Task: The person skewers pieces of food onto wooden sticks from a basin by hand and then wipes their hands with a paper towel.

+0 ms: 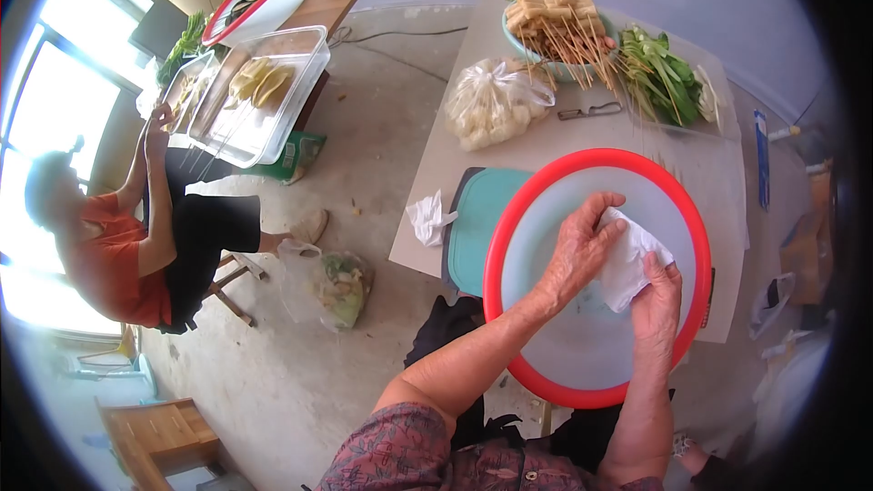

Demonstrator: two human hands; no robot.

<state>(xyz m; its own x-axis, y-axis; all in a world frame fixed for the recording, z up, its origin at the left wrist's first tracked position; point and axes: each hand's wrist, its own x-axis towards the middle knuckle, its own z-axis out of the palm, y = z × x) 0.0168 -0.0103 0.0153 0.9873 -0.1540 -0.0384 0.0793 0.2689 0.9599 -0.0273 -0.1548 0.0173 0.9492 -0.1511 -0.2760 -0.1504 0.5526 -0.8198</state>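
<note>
Over a large white basin with a red rim (596, 397), my left hand (587, 245) and my right hand (658, 295) hold a white tissue or cloth (629, 259) between them. The fingers of my left hand are at its upper left edge. My right hand grips its lower right side, thumb on top. Beneath the basin's left side lies a teal cutting board (482, 218). Left of the board is a crumpled white tissue (429, 218).
A bag of pale food (491, 109), a peeler (589, 112), a bowl of skewers (559, 32) and leafy greens (668, 77) lie at the table's far side. At left, a seated person (118, 255) handles food near a clear tray (259, 95). A plastic bag (332, 286) sits on the floor.
</note>
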